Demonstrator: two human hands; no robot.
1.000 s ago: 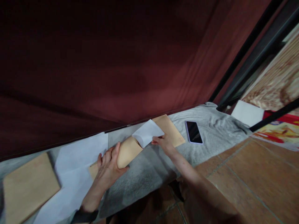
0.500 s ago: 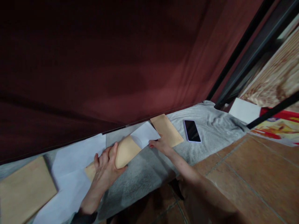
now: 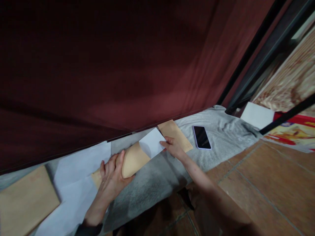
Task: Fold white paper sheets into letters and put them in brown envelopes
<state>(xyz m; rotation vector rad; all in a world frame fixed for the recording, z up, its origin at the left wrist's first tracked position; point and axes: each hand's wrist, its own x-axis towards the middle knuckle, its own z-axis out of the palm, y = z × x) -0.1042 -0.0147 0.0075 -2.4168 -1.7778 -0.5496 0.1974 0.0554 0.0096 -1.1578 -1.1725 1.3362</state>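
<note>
The far and upper part of the scene is filled by a dark red curtain (image 3: 123,65), by which whatever lies behind it is hidden. A grey cloth (image 3: 221,134) is spread along its lower edge, next to a brown tiled floor (image 3: 270,177) on the near right. At the left, white sheets of paper (image 3: 73,183) are laid on the cloth, and a tan board (image 3: 22,203) is cut off by the left edge. A brown envelope (image 3: 131,160) is seen in the middle of the cloth, bulged open and held at its near-left end. A second brown envelope (image 3: 176,134) lies flat just to its right, partly covered by a hand. A black phone (image 3: 201,137) is laid face up further right, apart from both. A white paper (image 3: 151,144) is pushed partway into the open mouth of the held envelope; how far it goes in is hidden.

The left hand (image 3: 112,175) is closed around the envelope, thumb on the near side and fingers curled over the top. The right hand (image 3: 173,147) is stretched out from the near right, its fingertips pinched on the right edge of the white paper
</note>
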